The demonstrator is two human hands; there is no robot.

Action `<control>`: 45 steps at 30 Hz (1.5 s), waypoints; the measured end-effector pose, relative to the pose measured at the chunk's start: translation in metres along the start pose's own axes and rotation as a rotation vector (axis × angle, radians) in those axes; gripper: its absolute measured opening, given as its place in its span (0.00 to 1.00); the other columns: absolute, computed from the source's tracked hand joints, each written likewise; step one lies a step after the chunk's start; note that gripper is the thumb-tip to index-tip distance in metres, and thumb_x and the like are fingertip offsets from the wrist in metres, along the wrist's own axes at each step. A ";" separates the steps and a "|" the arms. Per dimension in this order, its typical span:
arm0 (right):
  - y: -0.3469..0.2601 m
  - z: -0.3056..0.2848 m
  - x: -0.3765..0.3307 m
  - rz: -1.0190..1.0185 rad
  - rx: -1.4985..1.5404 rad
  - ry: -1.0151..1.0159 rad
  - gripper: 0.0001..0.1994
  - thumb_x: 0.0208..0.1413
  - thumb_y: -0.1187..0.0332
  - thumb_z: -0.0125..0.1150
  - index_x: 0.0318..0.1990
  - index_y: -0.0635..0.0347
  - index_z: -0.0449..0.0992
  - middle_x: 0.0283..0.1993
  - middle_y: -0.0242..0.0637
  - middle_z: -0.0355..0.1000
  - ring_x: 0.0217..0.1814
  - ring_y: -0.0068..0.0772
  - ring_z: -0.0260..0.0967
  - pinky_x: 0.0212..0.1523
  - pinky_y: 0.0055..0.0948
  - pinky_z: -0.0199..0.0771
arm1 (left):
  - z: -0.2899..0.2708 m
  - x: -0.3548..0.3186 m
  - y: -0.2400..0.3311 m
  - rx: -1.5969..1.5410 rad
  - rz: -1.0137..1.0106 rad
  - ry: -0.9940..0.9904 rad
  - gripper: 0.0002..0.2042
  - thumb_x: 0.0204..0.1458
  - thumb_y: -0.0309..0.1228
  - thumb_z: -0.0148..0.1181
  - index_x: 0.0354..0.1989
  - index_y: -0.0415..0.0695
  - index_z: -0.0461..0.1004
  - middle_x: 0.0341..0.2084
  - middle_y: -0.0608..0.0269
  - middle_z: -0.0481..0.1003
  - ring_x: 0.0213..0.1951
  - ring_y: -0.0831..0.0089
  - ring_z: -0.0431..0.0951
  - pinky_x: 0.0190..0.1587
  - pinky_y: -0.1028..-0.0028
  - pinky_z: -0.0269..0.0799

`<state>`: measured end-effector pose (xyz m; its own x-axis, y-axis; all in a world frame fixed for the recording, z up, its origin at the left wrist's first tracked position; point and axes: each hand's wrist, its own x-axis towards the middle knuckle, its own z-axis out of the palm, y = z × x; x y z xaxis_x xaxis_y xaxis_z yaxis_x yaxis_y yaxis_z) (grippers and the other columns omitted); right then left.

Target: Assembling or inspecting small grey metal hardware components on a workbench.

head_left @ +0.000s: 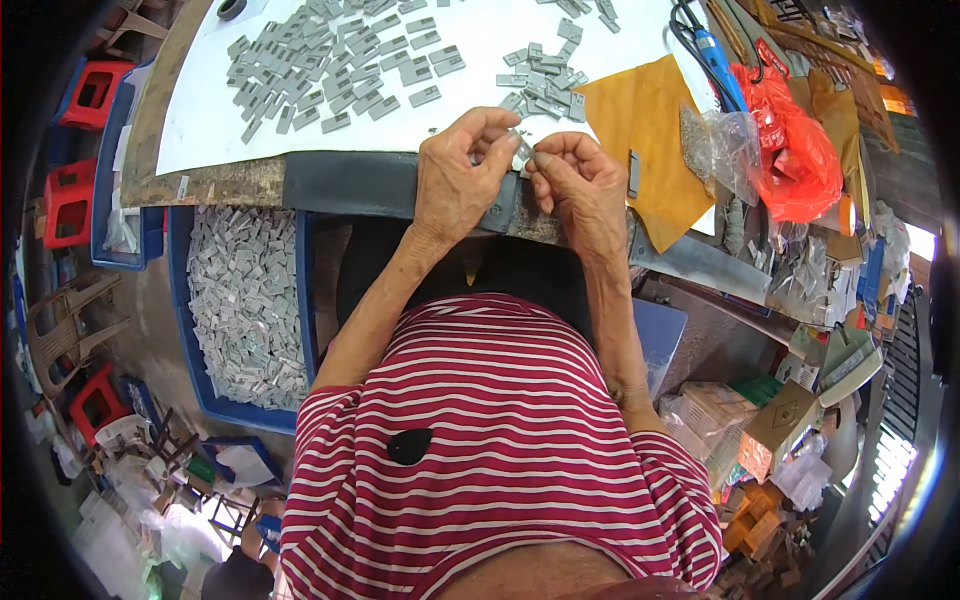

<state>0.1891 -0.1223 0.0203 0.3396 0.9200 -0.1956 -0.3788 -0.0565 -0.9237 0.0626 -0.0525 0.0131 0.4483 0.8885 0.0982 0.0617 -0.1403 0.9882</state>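
Observation:
Over the front edge of the table, my left hand (pixel 460 170) pinches a small grey piece (pixel 522 152) between thumb and fingers. My right hand (pixel 580 185) meets it from the other side, fingertips pressed together close to that piece. What the right fingertips hold is too small to make out. Many flat grey rectangular pieces (pixel 423 96), each with a darker patch at one end, lie spread beyond my left hand on a white sheet (pixel 200 120). A smaller heap of grey pieces (pixel 548 75) lies just beyond my fingers.
Right of my hands lie brown paper (pixel 640 110) with a grey piece on it, a clear bag (pixel 725 140), a red plastic bag (pixel 795 160) and a blue-handled corded tool (pixel 718 65). A blue crate (pixel 205 375) full of grey pieces stands below the table's left side.

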 end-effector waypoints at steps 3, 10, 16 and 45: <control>0.000 0.000 -0.002 -0.055 -0.067 0.010 0.06 0.50 0.78 0.54 0.36 0.70 0.69 0.26 0.37 0.70 0.21 0.18 0.64 0.18 0.15 0.63 | 0.001 0.000 -0.001 0.035 -0.003 0.011 0.08 0.48 0.24 0.55 0.37 0.37 0.73 0.25 0.64 0.74 0.25 0.83 0.72 0.29 0.84 0.68; -0.003 -0.007 -0.002 0.047 0.222 0.017 0.07 0.50 0.78 0.53 0.37 0.69 0.69 0.27 0.38 0.70 0.21 0.17 0.63 0.17 0.13 0.61 | 0.003 -0.001 -0.002 -0.028 0.005 0.055 0.08 0.45 0.26 0.56 0.34 0.37 0.74 0.21 0.60 0.75 0.22 0.79 0.73 0.26 0.79 0.68; -0.004 -0.004 -0.003 0.004 0.126 0.148 0.06 0.49 0.79 0.53 0.35 0.70 0.69 0.26 0.37 0.70 0.20 0.17 0.63 0.17 0.14 0.62 | 0.003 0.000 -0.002 -0.013 0.014 0.048 0.08 0.45 0.26 0.56 0.33 0.37 0.74 0.20 0.62 0.74 0.21 0.80 0.72 0.26 0.80 0.68; 0.002 -0.002 -0.009 -0.320 -0.569 0.275 0.06 0.52 0.77 0.52 0.37 0.66 0.72 0.24 0.29 0.68 0.21 0.14 0.63 0.20 0.14 0.63 | 0.002 -0.001 -0.001 -0.003 0.027 0.032 0.07 0.45 0.25 0.56 0.32 0.37 0.74 0.20 0.62 0.75 0.22 0.80 0.73 0.27 0.79 0.69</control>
<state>0.1866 -0.1317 0.0202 0.5925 0.7984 0.1071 0.2591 -0.0630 -0.9638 0.0638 -0.0546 0.0119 0.4208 0.8980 0.1288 0.0469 -0.1633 0.9855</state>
